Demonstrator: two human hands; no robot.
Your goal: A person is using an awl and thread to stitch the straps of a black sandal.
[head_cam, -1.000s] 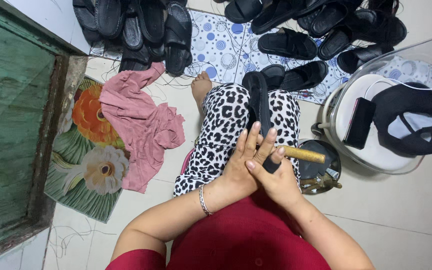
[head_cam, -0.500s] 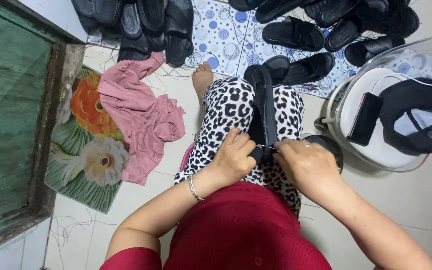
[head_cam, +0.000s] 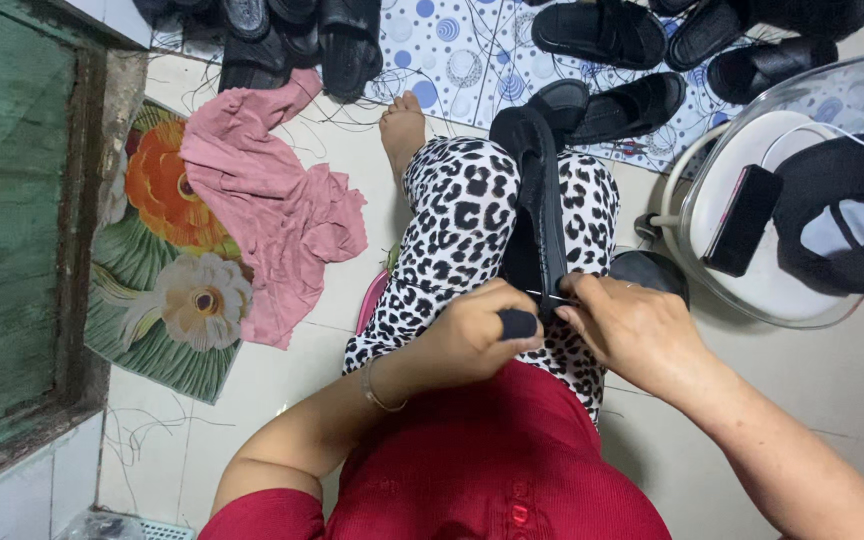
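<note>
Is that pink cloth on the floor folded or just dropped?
Dropped, not folded: the pink cloth lies crumpled, spilling from the floral mat onto the tiles.

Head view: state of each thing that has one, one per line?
left hand: closed on a dark tool handle
right hand: pinching at the sandal's edge
black sandal: on edge along the lap
pink cloth: crumpled on the floor
floral mat: flat, partly under the cloth
clear tub: open, holds black pieces

A dark phone (head_cam: 742, 220), a slim black rectangle with its screen unlit, lies tilted on the white seat of a round stool (head_cam: 752, 290) at about three o'clock. No packages, labels or signs show.
</note>
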